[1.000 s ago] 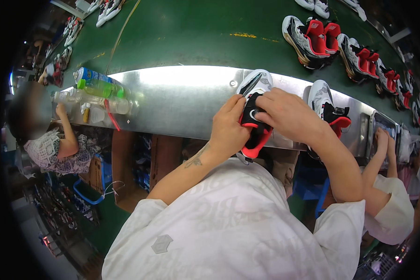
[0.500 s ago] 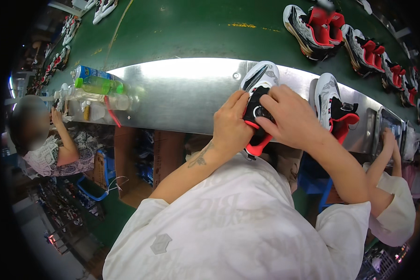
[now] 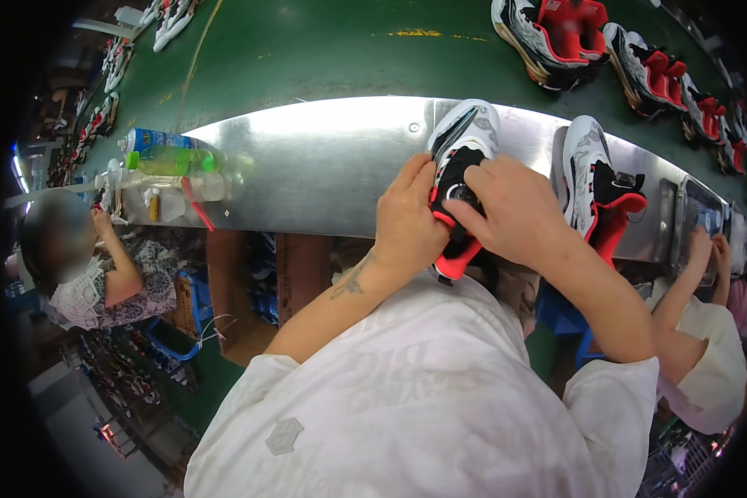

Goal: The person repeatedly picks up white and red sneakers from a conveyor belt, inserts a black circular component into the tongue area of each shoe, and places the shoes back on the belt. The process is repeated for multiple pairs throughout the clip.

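Note:
A white, grey and black sneaker with a red lining points its toe away from me at the front edge of the metal bench. My left hand is closed around the shoe's left side near the ankle opening. Across the black tongue lies my right hand, its thumb and fingers curled on the upper part by the collar. What the right fingertips pinch is partly hidden. To the right a matching sneaker stands on the bench by itself, its red-lined opening toward me.
Bottles lie at the left of the metal bench. Beyond it, a green surface carries rows of sneakers. Co-workers sit on both sides, one left, one right. A cardboard box stands below the bench.
My right thumb has shifted slightly on the black tongue while both hands keep hold of the sneaker. The view has tilted a little. The right co-worker's hands have moved slightly.

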The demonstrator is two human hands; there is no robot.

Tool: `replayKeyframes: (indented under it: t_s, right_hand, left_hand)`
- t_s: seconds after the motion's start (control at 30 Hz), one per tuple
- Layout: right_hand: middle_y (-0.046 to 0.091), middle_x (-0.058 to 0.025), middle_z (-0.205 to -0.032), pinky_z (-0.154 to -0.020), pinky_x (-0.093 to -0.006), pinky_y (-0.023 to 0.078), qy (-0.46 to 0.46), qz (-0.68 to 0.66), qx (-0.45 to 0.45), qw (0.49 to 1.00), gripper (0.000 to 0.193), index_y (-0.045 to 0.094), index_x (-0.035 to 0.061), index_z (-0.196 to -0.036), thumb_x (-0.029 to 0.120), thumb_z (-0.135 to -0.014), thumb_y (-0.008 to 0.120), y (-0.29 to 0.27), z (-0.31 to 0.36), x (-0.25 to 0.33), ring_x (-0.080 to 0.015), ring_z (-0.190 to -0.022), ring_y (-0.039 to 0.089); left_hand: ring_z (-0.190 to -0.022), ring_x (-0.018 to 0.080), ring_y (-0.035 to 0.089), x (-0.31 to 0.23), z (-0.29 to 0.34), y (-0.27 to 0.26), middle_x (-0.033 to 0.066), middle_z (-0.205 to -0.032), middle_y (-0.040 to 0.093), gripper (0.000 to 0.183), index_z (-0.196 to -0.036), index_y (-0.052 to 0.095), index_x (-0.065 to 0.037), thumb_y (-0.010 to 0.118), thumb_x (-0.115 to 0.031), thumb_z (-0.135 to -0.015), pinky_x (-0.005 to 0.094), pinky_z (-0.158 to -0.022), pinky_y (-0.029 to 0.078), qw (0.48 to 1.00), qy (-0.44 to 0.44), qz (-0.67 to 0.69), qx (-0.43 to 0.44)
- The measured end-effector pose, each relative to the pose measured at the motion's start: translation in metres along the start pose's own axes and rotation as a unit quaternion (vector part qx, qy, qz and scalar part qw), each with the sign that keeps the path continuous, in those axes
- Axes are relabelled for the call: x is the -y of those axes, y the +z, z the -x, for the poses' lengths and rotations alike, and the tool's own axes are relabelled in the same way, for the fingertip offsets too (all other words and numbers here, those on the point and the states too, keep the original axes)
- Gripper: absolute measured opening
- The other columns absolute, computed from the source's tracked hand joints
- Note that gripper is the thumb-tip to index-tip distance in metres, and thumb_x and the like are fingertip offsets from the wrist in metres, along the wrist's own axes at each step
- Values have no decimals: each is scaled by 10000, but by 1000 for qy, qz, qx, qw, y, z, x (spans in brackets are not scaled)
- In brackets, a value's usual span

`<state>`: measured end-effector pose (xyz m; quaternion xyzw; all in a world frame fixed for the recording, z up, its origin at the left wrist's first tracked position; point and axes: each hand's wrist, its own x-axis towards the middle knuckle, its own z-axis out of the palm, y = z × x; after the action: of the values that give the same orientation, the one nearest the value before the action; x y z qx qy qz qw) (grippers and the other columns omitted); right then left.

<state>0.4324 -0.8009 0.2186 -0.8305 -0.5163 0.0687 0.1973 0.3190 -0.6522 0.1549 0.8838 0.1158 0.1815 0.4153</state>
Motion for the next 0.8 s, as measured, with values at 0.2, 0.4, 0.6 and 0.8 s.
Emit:
replayKeyframes:
  t_s: [0.2, 0.4, 0.6, 0.8]
  right_hand:
    - [660, -119, -912, -730, -438, 554, 144, -31, 188, 971, 308, 650, 52, -935, 331, -914, 779, -2, -8, 6, -333, -895, 642]
    - [703, -131, -823, -678, -457, 551, -79, -71, -115, 988, 364, 657, 44, -873, 387, -948, 751, 4, 2, -12, -342, -808, 691]
    - [680, -138, -888, -757, -453, 551, 13, -39, -7, 999, 299, 634, 42, -965, 296, -913, 783, 1, 7, -5, -355, -885, 654]
    - [672, -143, -889, -760, -484, 533, -13, -105, -26, 994, 309, 614, 41, -953, 301, -924, 779, 8, 7, -12, -367, -879, 648]
  left_hand:
    - [-1019, 487, 723, 4, 1, 1, 273, -1350, 658, 541, -1276, 650, 112, 734, 29, -748, 480, -864, 610, 1000, -5, -12, 15]
    - [-939, 427, 761, 3, -1, 2, 205, -1326, 700, 512, -1261, 704, 47, 785, 1, -758, 435, -790, 618, 1000, 12, -3, 4]
    - [-933, 430, 763, 2, 0, -1, 224, -1331, 692, 535, -1254, 703, 56, 815, -7, -735, 434, -779, 624, 1000, 26, -15, 3]
    - [-940, 433, 760, 4, -1, -1, 229, -1341, 685, 546, -1236, 700, 53, 828, 1, -707, 440, -793, 627, 999, 28, -25, 11]
